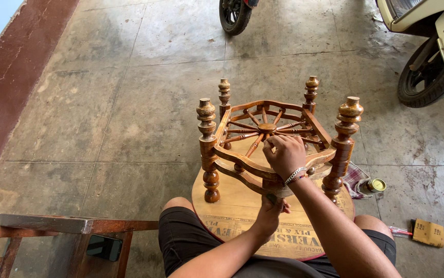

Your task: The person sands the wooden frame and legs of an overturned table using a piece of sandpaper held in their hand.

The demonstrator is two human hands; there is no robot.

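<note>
The small round wooden table (pixel 271 154) lies upside down across the person's knees, legs up; the right hand (pixel 285 154) is curled over the near rim of its spoked shelf, bracing it; the left hand (pixel 270 213), just below, pinches something small I cannot make out against the underframe; this looks like hand-finishing; next, steady pressure along that rail; a small tin (pixel 376 185) sits on the floor to the right.

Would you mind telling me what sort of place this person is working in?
Probably an outdoor yard or parking area used as a makeshift furniture workshop: a bare stone floor, a parked scooter, and an upturned wooden table steadied by the right hand beside a small tin.
</note>
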